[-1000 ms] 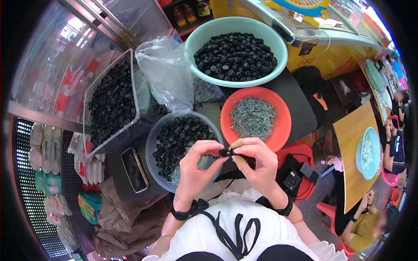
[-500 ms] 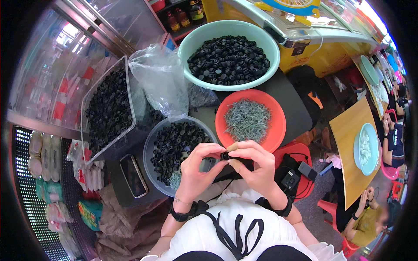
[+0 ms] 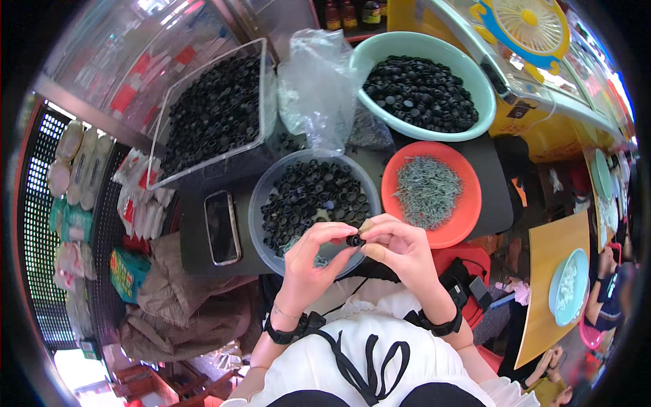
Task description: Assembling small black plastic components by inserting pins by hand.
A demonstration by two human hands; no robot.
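A small round black plastic cap (image 3: 354, 240) is pinched between the fingertips of my left hand (image 3: 306, 264) and my right hand (image 3: 405, 256). Tan coverings sit on some of my right fingertips. Both hands are over the near edge of a clear round tub (image 3: 253, 216), which holds many black caps and a few screws. Just beyond my right hand stands an orange-red bowl (image 3: 469, 234) heaped with silvery screws (image 3: 427, 192). Whether a screw is inside the held cap is hidden by the fingers.
A clear rectangular bin (image 3: 157, 169) and a mint-green basin (image 3: 485, 129) hold more black caps. Between them lies a plastic bag (image 3: 315, 95). A phone (image 3: 222, 227) rests left of the tub. People sit at a wooden board (image 3: 542, 271) on the right.
The view has turned to the left, so the containers sit farther right in the picture. My hands keep their pinch on the cap, with the fingers barely shifted.
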